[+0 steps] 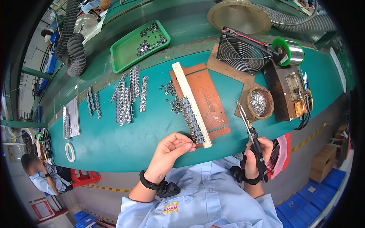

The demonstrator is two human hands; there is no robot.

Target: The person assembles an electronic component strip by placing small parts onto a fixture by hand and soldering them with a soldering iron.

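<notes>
My right hand [260,152] is wrapped around the dark handle of a soldering iron [252,133]. The iron's metal tip points up and away, beside a round pot [262,102] with shiny metal bits inside. With thumb and fingers pinched together, my left hand [175,147] is at the near end of a row of dark small components [192,121]. Whatever is between those fingertips is too small to make out. The row lies along a pale wooden bar [193,108], which rests over a reddish-brown board [210,95]. Small loose metal parts [175,105] lie left of the bar.
Finished-looking metal strips [123,102] lie left on the green table. A green tray [121,57] holds small parts. A fan [243,53], a solder wire spool [292,52] and a metal box [283,91] stand right. A tape ring [70,152] is near the left edge.
</notes>
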